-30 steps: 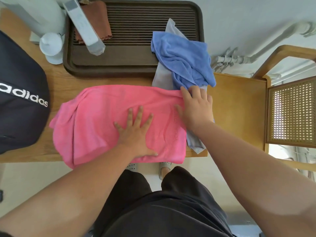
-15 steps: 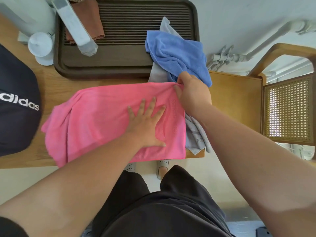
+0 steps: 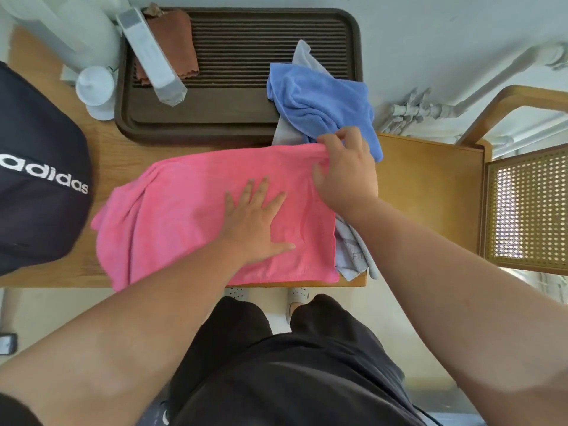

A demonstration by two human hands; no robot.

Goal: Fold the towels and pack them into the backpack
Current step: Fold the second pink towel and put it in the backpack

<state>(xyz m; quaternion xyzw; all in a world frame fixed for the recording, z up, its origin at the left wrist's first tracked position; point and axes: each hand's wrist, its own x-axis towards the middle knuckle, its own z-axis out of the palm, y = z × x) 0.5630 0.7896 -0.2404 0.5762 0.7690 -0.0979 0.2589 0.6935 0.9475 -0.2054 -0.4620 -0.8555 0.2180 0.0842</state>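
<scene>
The pink towel (image 3: 184,216) lies folded and rumpled on the desk (image 3: 104,155). Left hand (image 3: 255,222) presses it flat, fingers spread; right hand (image 3: 345,172) pinches its two o'clock corner.

A light wooden desk (image 3: 129,155) stands against a pale wall (image 3: 430,32) with white pipes (image 3: 436,110). At right, daylight shows through the cane panel (image 3: 528,210) of a wooden chair (image 3: 498,99). The floor (image 3: 61,312) is pale.
</scene>
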